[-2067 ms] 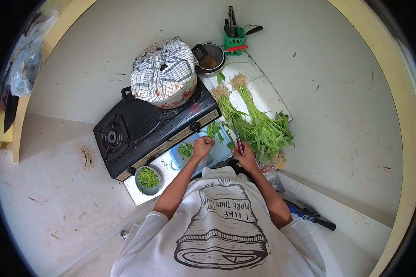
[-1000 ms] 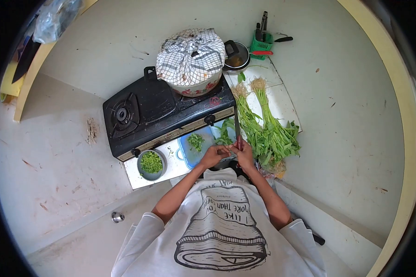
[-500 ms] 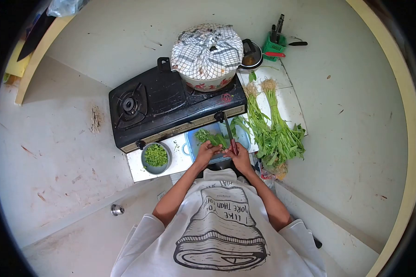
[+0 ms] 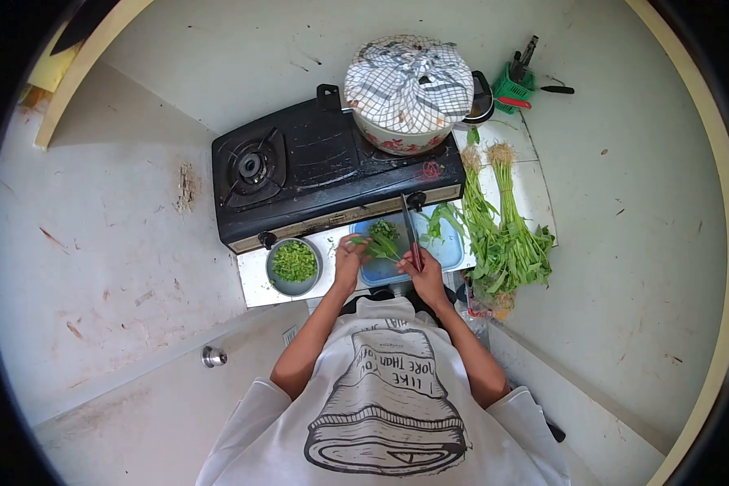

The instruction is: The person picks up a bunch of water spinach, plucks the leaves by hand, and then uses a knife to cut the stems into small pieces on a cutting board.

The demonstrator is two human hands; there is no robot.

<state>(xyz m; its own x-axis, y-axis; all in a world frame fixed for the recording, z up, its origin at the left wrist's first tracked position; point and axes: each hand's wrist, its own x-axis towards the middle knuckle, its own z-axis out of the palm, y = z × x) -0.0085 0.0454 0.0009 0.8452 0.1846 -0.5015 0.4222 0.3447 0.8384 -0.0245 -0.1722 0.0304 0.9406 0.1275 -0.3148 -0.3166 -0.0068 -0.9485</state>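
My right hand (image 4: 426, 277) is closed around the red-brown handle of a knife (image 4: 415, 253), its blade pointing up and away from me. Green leaves (image 4: 381, 246) stretch between my two hands, stem ends at my right fingertips. At their other end, my left hand (image 4: 349, 261) has its fingers curled on the leaf tips. Beneath both hands lies a blue plastic tray (image 4: 376, 277). A heap of chopped greens (image 4: 385, 230) sits in its back left part, and loose leaves (image 4: 441, 220) lie on its right side.
Left of the tray stands a grey bowl (image 4: 313, 281) of chopped greens. Rooted bunches of greens (image 4: 510, 235) lie on the right. Behind is a black gas stove (image 4: 324, 166) bearing a cloth-covered pot (image 4: 401, 139). A green basket (image 4: 512, 87) holds utensils at back right.
My left hand has moved left, away from my right hand, and the leaves now span the gap. The knife blade points more steeply away. The whole view has shifted slightly.
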